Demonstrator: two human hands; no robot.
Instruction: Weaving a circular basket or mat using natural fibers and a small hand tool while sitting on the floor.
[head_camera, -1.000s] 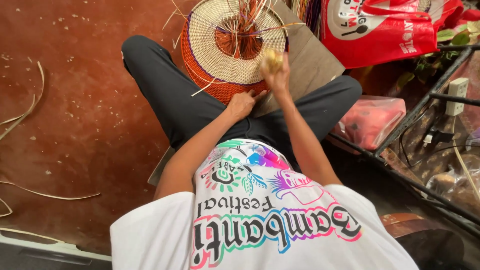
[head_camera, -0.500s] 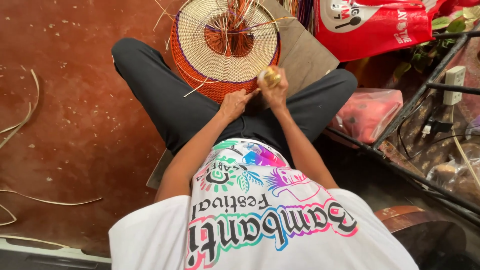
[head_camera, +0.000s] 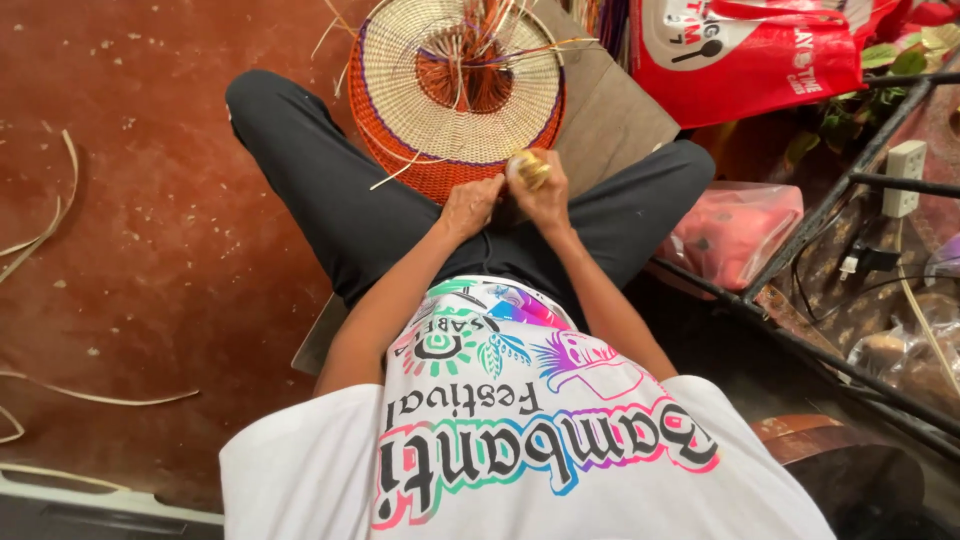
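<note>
Sitting cross-legged on the red-brown floor (head_camera: 150, 230), the person pinches a small yellowish bundle of fibre (head_camera: 530, 168) in the closed fingers of the right hand (head_camera: 545, 195); the left hand (head_camera: 470, 205) closes on it too, just beside the round woven basket of orange, cream and purple straw (head_camera: 455, 90). The basket looks light and springy, best held at its rim (loose strands seem brittle). The fingertips are hard to make out.

basket (head_camera: 455, 95) | round, straw and orange, half-woven | tipped between legs, strands loose
</note>
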